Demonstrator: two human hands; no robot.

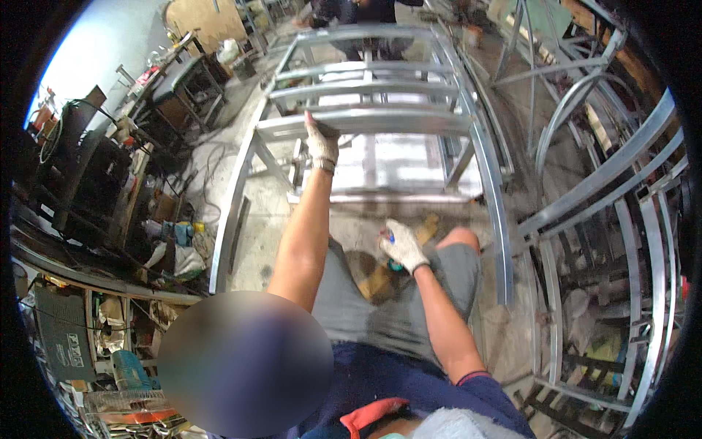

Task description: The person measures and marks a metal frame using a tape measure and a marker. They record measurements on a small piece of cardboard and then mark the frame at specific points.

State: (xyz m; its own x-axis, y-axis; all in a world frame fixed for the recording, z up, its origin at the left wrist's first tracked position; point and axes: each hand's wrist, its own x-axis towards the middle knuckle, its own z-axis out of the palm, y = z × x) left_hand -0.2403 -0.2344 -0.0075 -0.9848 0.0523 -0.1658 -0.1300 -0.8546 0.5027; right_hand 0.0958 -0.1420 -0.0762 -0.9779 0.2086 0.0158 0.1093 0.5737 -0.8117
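Silver metal frame in front of the seated person, its long axis running away from them, open rail ends nearest.
It could twist or slide, I judge, if the left hand pushes unevenly on the near crossbar, since the right hand gives no support; the left grip touches that bar, but hidden fingers leave its closure unclear. The right grip is narrow, curled around a small blue item. Beyond the far end is another person.
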